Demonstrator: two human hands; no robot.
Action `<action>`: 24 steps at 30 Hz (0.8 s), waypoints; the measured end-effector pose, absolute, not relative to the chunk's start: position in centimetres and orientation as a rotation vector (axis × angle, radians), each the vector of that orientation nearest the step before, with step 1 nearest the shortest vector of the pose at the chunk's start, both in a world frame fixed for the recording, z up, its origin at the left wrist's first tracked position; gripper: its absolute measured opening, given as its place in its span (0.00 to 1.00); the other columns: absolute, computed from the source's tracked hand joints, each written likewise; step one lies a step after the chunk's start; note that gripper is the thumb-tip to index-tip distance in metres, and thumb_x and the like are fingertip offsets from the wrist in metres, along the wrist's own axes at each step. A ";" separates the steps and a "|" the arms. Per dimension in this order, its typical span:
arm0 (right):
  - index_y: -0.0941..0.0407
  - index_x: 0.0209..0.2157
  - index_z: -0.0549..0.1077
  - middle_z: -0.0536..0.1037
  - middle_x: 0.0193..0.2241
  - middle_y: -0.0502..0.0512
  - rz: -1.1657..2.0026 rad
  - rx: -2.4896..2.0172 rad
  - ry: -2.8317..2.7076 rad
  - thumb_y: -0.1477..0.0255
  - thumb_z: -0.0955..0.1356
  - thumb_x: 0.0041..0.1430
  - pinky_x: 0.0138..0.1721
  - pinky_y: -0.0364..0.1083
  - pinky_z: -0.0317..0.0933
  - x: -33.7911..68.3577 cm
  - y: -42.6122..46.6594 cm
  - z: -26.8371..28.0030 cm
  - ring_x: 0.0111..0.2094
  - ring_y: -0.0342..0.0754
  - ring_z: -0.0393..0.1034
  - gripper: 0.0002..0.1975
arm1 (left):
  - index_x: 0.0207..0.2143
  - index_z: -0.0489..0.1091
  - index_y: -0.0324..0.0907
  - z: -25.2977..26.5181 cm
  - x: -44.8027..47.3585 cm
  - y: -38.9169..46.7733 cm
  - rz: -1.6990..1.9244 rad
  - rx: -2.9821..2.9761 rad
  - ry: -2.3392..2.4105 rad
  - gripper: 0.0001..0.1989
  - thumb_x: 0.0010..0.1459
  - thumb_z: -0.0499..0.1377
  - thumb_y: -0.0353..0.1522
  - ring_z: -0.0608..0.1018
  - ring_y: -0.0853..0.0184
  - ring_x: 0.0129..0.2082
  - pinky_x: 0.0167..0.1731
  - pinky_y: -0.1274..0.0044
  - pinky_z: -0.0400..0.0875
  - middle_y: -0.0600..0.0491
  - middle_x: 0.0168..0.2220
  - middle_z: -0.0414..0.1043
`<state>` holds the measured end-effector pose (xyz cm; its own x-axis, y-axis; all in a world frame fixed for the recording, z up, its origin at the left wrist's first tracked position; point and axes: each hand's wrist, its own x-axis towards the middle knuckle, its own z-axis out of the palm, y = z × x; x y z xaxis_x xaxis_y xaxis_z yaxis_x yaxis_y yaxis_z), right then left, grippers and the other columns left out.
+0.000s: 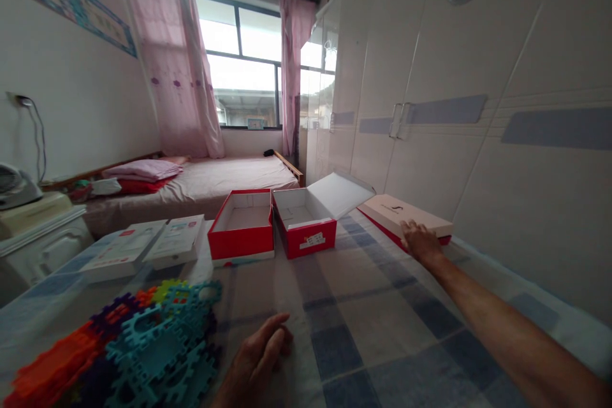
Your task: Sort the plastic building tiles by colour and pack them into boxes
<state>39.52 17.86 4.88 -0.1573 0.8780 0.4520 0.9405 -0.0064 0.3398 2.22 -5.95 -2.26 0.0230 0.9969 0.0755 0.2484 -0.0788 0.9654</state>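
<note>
My right hand (421, 241) reaches to a shoebox (389, 209) with a pale pink lid and red sides. Its fingers lie spread over the lid's near edge. My left hand (262, 352) rests low in the middle, fingers loosely curled together, nothing visible in them. Left of it lies a pile of interlocking plastic pieces: turquoise pieces (160, 350), orange pieces (55, 363), purple and yellow-green ones. Beyond my hands stand an open red box (241, 243) and a red box with its white lid raised (310, 239).
Two flat white boxes, one (129, 245) beside the other (178, 242), lie at the left. Everything stands on a checked bedsheet (382, 331). Behind are another bed (234, 172) and a window. White wardrobe doors (430, 64) line the right side.
</note>
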 end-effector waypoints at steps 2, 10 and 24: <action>0.66 0.51 0.65 0.73 0.41 0.73 -0.915 -1.970 -2.148 0.79 0.62 0.57 0.36 0.53 0.65 39.5 17.8 4.7 0.42 0.59 0.69 0.20 | 0.49 0.69 0.39 -2.1 2.2 -6.0 1.130 1.458 1.349 0.29 0.58 0.48 0.51 0.75 0.66 0.32 0.28 0.79 0.70 0.48 0.35 0.75; 0.71 0.53 0.65 0.74 0.36 0.78 -1.033 -1.896 -2.226 0.86 0.57 0.56 0.33 0.53 0.66 38.8 16.7 4.2 0.37 0.59 0.71 0.23 | 0.48 0.69 0.38 -1.1 2.6 -6.3 1.124 1.461 1.353 0.31 0.57 0.47 0.52 0.75 0.66 0.32 0.29 0.78 0.70 0.48 0.35 0.74; 0.67 0.52 0.67 0.74 0.41 0.73 -1.097 -1.594 -2.494 0.82 0.60 0.52 0.36 0.53 0.65 41.5 10.4 7.6 0.39 0.60 0.70 0.23 | 0.47 0.70 0.39 0.0 2.7 -6.6 1.127 1.425 1.351 0.30 0.55 0.50 0.52 0.76 0.65 0.33 0.29 0.78 0.70 0.48 0.34 0.75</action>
<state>41.48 10.45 7.64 -0.4900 0.8030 0.3393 0.7928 0.2486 0.5565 2.72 -6.63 0.04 0.0104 0.9985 0.0544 0.2329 -0.0553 0.9709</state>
